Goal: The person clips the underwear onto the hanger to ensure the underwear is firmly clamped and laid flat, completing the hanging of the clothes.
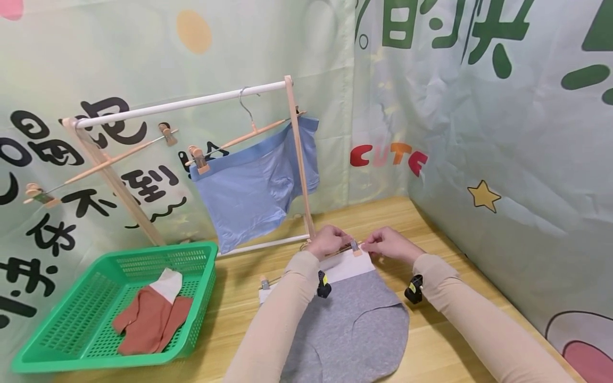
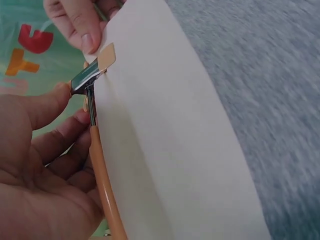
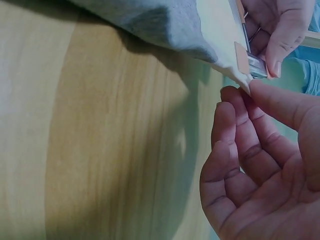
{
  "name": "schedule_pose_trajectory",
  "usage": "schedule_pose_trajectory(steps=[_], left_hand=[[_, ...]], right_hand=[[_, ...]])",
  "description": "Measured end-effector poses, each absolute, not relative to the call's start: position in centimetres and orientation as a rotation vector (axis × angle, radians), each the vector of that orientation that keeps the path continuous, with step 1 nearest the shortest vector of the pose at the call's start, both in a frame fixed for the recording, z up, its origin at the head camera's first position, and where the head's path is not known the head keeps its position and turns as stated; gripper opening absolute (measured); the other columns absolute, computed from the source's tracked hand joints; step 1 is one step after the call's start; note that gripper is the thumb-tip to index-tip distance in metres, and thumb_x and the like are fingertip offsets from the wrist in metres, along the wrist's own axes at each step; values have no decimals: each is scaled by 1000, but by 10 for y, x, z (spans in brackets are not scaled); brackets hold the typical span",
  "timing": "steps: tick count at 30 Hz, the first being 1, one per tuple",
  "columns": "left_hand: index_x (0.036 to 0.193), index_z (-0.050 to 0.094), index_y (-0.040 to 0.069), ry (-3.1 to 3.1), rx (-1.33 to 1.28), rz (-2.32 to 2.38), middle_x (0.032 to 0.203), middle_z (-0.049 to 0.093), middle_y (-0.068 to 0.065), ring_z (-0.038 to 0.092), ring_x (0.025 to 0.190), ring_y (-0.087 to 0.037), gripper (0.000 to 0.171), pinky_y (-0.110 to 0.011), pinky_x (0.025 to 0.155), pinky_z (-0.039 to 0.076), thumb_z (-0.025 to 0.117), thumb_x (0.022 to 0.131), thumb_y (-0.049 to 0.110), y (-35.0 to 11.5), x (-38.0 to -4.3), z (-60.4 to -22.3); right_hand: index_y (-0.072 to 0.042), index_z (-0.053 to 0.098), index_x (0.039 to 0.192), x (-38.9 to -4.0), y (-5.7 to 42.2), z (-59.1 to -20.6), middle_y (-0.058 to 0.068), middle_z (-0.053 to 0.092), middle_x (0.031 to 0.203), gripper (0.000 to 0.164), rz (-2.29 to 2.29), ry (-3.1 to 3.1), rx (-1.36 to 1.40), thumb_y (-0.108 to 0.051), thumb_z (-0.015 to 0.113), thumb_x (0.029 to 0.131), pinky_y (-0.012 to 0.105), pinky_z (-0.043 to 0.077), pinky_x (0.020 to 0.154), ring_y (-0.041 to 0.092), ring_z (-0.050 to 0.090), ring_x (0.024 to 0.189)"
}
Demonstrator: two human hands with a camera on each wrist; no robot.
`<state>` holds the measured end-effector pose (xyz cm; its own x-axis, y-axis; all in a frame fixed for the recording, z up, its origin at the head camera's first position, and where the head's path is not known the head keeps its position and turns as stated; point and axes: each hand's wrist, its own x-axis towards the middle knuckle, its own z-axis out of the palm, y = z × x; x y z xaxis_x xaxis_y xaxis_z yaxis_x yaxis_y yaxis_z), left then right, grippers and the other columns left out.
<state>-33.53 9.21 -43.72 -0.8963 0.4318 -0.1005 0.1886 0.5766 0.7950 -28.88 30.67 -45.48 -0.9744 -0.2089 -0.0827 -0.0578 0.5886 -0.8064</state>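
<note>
A pair of grey underpants (image 1: pixel 349 314) with a white waistband (image 1: pixel 346 266) lies on the table, its waistband toward the back. Along that band runs a clip hanger, whose wooden bar (image 2: pixel 104 180) shows in the left wrist view. My left hand (image 1: pixel 329 241) pinches the hanger's right clip (image 2: pixel 92 72), thumb on the outer end and fingers behind; the clip's tip overlaps the white band. Thumb and fingertips of my right hand (image 1: pixel 394 244) pinch the band's corner (image 3: pixel 245 82) just beside that clip. Another clip (image 1: pixel 265 283) sits at the band's left end.
Behind stands a rack with a white rail (image 1: pixel 187 105), holding blue boxer shorts (image 1: pixel 249 186) on one hanger and a bare clip hanger (image 1: pixel 102 166). A green basket (image 1: pixel 52 340) at left holds a reddish-brown garment (image 1: pixel 150 319). Printed cloth walls (image 1: pixel 503 133) border the wooden table (image 1: pixel 230 319).
</note>
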Motion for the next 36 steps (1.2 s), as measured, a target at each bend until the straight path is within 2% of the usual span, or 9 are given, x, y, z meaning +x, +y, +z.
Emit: schedule_pose_trajectory(steps=[7, 13, 16, 19, 24, 32, 36], left_hand=[[110, 83, 6, 2625, 554, 1079, 105, 80, -10, 61, 82, -13, 27, -26, 74, 49, 70, 105, 28, 90, -334, -437], [116, 79, 1, 2640, 611, 1083, 110, 79, -13, 71, 95, -22, 20, -32, 84, 56, 70, 105, 15, 65, -333, -427], [108, 80, 2, 2706, 662, 1017, 102, 79, -9, 70, 91, -18, 13, -31, 86, 56, 73, 101, 12, 43, -330, -418], [96, 80, 5, 2778, 744, 884, 91, 79, -4, 65, 83, -11, 6, -29, 85, 55, 77, 97, 10, 17, -324, -412], [84, 77, 9, 2854, 857, 639, 81, 75, 1, 61, 77, -10, 8, -31, 83, 55, 82, 91, 10, -26, -311, -413], [84, 74, 14, 2838, 779, 455, 79, 68, 2, 60, 75, -13, 15, -33, 74, 53, 89, 86, 14, -68, -297, -421], [84, 75, 13, 2862, 814, 384, 80, 71, 1, 63, 77, -15, 13, -34, 75, 55, 87, 85, 14, -78, -295, -429]], right_hand=[[1, 75, 97, -291, 307, -460, 10, 74, 83, 23, -1304, 2653, -234, -21, 72, 102, 32, 53, 63, 16, 66, 74], [3, 74, 97, -291, 306, -463, 9, 75, 84, 21, -1296, 2633, -223, -18, 72, 101, 31, 49, 64, 16, 66, 74], [3, 73, 97, -291, 306, -463, 9, 75, 84, 21, -1286, 2634, -232, -18, 72, 101, 32, 49, 65, 17, 65, 75], [3, 73, 96, -292, 306, -463, 10, 75, 84, 20, -1258, 2641, -259, -17, 71, 102, 32, 51, 64, 17, 66, 74], [3, 72, 94, -292, 306, -462, 10, 73, 82, 21, -1217, 2654, -291, -16, 71, 102, 33, 52, 64, 18, 64, 73], [2, 72, 92, -293, 308, -463, 7, 71, 79, 22, -1197, 2659, -313, -17, 71, 102, 31, 50, 64, 15, 61, 71], [-6, 65, 78, -290, 304, -463, -2, 58, 66, 33, -1106, 2745, -337, -28, 77, 99, 28, 42, 61, 12, 51, 64]])
